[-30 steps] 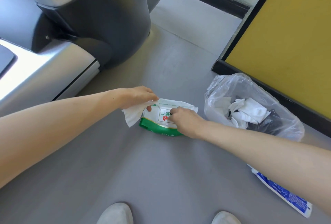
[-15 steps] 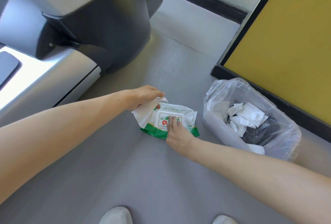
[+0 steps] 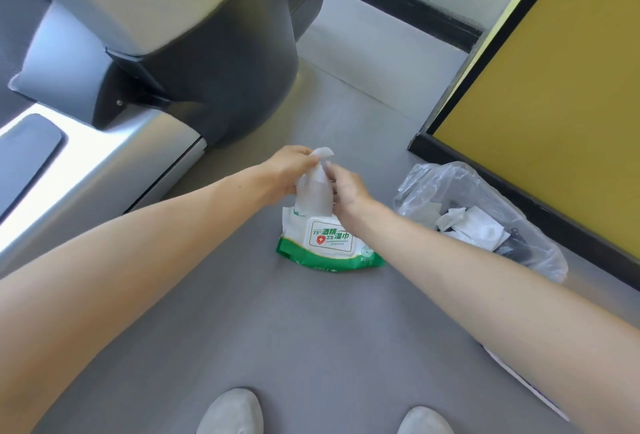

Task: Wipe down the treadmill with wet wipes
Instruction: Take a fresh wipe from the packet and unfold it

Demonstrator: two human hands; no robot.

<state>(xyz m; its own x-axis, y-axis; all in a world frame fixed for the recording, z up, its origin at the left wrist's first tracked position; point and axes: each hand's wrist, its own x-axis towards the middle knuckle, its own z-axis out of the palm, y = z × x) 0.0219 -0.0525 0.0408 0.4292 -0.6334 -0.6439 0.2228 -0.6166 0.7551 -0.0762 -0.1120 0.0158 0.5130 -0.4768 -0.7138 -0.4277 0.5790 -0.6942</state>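
We're looking down at the grey floor (image 3: 311, 329), and the biggest thing on it is the treadmill (image 3: 214, 62) up at the left, dark housing above a silver side rail (image 3: 114, 163). Over on the right stands a yellow panel (image 3: 554, 104) in a black frame. Just below it sits a clear plastic bag (image 3: 433, 184), crumpled used wipes (image 3: 474, 229) lying inside. Beside the bag, in the middle, the green-and-white wipes pack (image 3: 329, 246) lies flat on the floor, label up. Above the pack we have both hands together. The left hand (image 3: 287, 170) has its grip closed on the top of a white wipe (image 3: 313, 191), and the right hand (image 3: 346, 187) grips the same wipe from the other side, fingers curled round it. The wipe hangs between them, its lower end reaching the pack's far edge. Whether it touches the pack, we cannot tell. At the bottom edge, two pale shoe tips (image 3: 232, 413).
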